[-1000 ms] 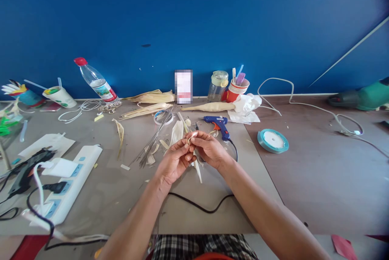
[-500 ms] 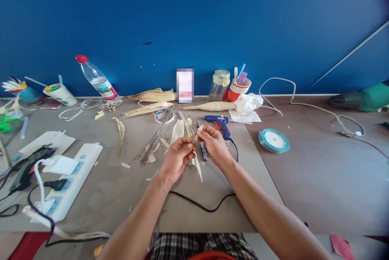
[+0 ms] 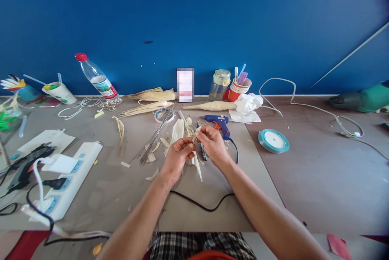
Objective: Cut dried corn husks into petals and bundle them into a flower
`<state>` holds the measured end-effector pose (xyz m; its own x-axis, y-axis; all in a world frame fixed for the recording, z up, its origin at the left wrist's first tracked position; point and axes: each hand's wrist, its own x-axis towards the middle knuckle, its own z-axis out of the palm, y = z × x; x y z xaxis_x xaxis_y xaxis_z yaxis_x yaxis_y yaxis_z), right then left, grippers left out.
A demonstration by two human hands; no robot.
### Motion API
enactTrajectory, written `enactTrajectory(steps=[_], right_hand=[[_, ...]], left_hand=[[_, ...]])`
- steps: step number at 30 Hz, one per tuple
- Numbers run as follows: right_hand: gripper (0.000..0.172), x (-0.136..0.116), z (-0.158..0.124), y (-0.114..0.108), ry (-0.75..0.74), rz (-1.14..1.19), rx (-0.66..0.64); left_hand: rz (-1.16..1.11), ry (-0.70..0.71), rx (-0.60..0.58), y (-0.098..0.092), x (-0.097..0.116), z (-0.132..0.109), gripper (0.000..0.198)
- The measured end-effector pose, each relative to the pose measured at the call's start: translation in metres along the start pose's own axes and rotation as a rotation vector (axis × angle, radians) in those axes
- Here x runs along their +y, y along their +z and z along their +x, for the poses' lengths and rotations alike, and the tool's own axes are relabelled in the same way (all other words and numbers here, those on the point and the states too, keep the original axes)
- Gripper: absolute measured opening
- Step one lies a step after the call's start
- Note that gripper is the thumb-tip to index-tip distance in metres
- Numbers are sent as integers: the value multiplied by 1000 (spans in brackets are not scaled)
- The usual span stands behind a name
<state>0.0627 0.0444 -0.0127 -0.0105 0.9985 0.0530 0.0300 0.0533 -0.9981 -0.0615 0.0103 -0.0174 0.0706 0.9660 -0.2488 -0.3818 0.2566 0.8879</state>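
My left hand [image 3: 179, 156] pinches a small pale piece of dried corn husk [image 3: 195, 136] between thumb and fingers. Its upper end is held in the closed fingertips of my right hand [image 3: 212, 143], which partly hide it. Below and behind the hands lie loose corn husk strips [image 3: 178, 131] and scraps. A bundle of thin metal wires [image 3: 155, 137] rests to the left of them. Beyond my right hand is a blue glue gun [image 3: 223, 123] with an orange trigger. Close to the right wrist lies a small dark tool [image 3: 203, 152], too small to name.
Whole dried husks [image 3: 148, 108] lie along the blue wall, near a phone [image 3: 185, 84] and a clear jar [image 3: 219, 84]. A power strip [image 3: 82, 175] with plugs is at left. A ribbon roll [image 3: 273, 141] sits right. The glue gun's black cord [image 3: 209, 210] loops before me.
The right fingertips have shifted slightly toward the left hand, and the husk piece is turned a little. The rest stays in place apart from a slight camera shift.
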Motion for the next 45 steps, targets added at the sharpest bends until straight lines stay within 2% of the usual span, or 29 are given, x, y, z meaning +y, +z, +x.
enactTrajectory(steps=[16, 25, 35, 40, 45], right_hand=[[15, 0, -1, 0, -37, -76, 2], [16, 0, -2, 2, -25, -40, -2], [23, -7, -5, 0, 20, 27, -54], [19, -4, -3, -2, 78, -89, -124], [14, -1, -3, 0, 0, -208, -104]], left_hand=[[70, 47, 82, 0, -5, 2, 21], [150, 67, 79, 1, -6, 3, 15], [101, 70, 77, 0, -6, 3, 15], [108, 95, 72, -4, -10, 5, 14], [124, 94, 86, -3, -9, 5, 15]])
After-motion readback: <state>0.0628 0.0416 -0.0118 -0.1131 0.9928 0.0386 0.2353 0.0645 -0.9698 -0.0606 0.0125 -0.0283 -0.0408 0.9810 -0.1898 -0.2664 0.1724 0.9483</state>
